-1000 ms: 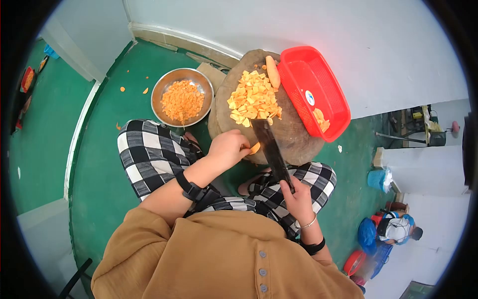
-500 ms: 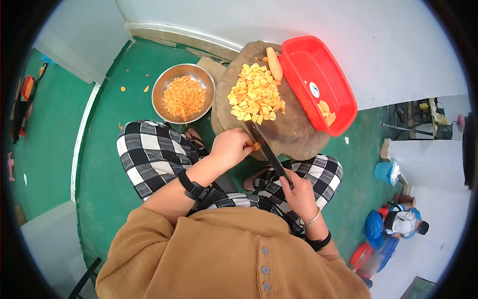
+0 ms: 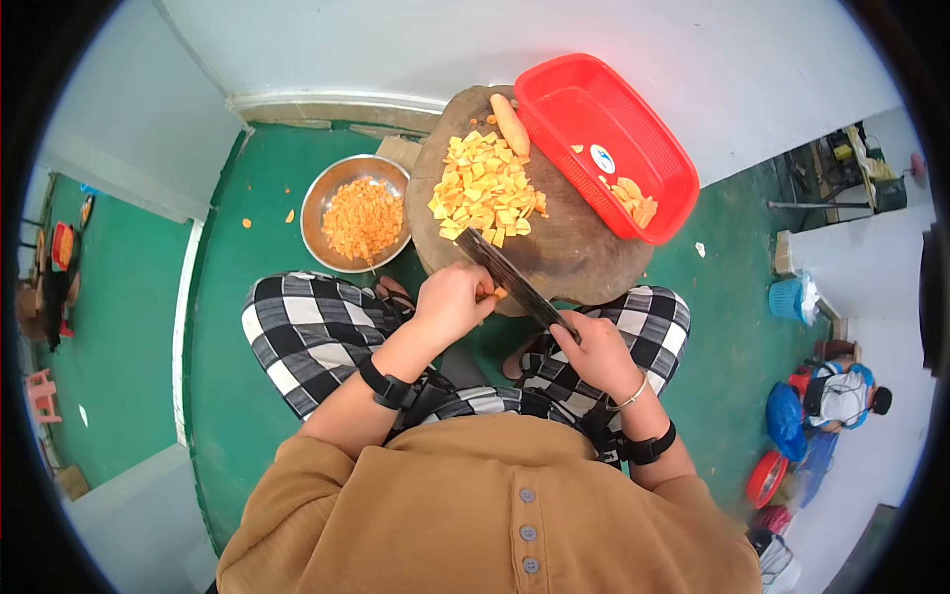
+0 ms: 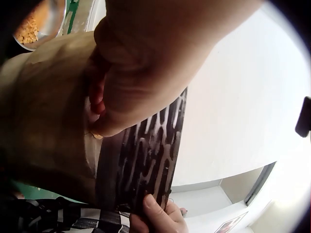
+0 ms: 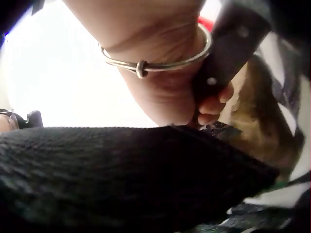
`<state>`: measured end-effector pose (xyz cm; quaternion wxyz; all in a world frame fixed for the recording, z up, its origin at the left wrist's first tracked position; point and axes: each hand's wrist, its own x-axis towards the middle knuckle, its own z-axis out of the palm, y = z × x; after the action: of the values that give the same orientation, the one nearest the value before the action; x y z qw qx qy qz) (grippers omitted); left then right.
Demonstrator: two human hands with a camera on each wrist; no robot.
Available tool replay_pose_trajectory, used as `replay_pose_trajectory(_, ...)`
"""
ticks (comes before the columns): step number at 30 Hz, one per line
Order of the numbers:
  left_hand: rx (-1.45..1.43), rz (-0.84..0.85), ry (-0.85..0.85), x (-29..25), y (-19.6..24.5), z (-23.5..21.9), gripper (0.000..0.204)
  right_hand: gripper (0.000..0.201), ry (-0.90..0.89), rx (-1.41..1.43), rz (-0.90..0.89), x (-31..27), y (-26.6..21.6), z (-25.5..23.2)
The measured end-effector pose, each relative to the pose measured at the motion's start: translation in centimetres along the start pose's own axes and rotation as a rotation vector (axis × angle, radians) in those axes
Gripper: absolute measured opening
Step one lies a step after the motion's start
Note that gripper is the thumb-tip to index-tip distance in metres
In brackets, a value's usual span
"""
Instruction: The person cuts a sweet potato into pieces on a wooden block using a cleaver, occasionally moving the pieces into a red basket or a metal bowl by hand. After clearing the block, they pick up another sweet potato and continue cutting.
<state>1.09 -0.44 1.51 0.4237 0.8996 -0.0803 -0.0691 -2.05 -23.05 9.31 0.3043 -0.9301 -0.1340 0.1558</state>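
At my far left, the metal bowl (image 3: pixel 314 213) stands on the floor holding finely chopped orange bits (image 3: pixel 362 220). Next comes my left hand (image 3: pixel 450 300), low at the near edge of the wooden block (image 3: pixel 584 259), fingers curled in, thumb and fingertips pinching a small orange piece (image 3: pixel 500 293). Just beyond lies the heap of cut chunks (image 3: pixel 483 188), with a whole peeled root (image 3: pixel 510 126) behind it, beside the basket. The cleaver (image 3: pixel 520 287) slants across the near side of the block, its blade close beside my pinching fingertips; my hand hides most of the piece, so I can't tell whether the edge touches it. My right hand (image 3: pixel 599 354) is closed firmly round the cleaver's handle. Furthest right, the red basket (image 3: pixel 584 109) leans on the block, a few slices (image 3: pixel 633 205) at its near end.

I take this as the cutting-up step, midway through one piece. The next move seems to call for fingertips tucked back, the piece steady, and a short, controlled press of the blade.
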Motion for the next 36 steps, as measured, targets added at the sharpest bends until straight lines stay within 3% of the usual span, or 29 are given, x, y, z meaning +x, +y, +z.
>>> replay_pose_trajectory(5,0.051,0.105,0.076,-0.1,0.7,-0.3,0.014,0.028,0.117,0.268,0.024,-1.6,2.3,-0.1)
replay_pose_trajectory(7,-0.107,-0.181,-0.034,0.0,1.6,-0.8,0.014,0.027,0.101,0.435,0.066,-1.9,3.0,-0.9)
replay_pose_trajectory(11,-0.202,-0.125,0.076,0.1,2.6,0.2,0.018,0.028,0.055,0.633,0.146,-2.9,4.1,-1.9)
replay_pose_trajectory(13,0.13,0.115,0.112,0.3,3.6,0.3,0.026,0.029,0.002,0.69,0.192,-2.9,4.7,-2.0)
replay_pose_trajectory(14,0.199,0.159,0.095,0.3,3.3,0.5,0.036,0.029,0.001,0.714,0.167,-2.9,5.1,-1.9)
replay_pose_trajectory(17,0.306,0.153,0.046,0.7,3.3,0.4,0.033,0.028,-0.009,0.752,0.113,-2.9,5.6,-1.7)
replay_pose_trajectory(22,0.238,0.012,0.01,0.6,3.7,0.5,0.027,0.025,-0.034,0.874,0.12,-2.4,7.0,-1.5)
replay_pose_trajectory(26,0.289,0.05,0.038,0.9,3.4,0.6,0.027,0.025,-0.035,0.976,0.167,-2.2,8.1,-1.3)
replay_pose_trajectory(32,0.16,0.04,-0.002,1.1,3.7,0.5,0.023,0.024,0.003,1.069,0.24,-2.4,8.6,-1.6)
replay_pose_trajectory(36,0.092,0.084,0.071,1.3,2.4,1.0,0.018,0.023,-0.013,1.063,0.227,-2.7,8.8,-1.5)
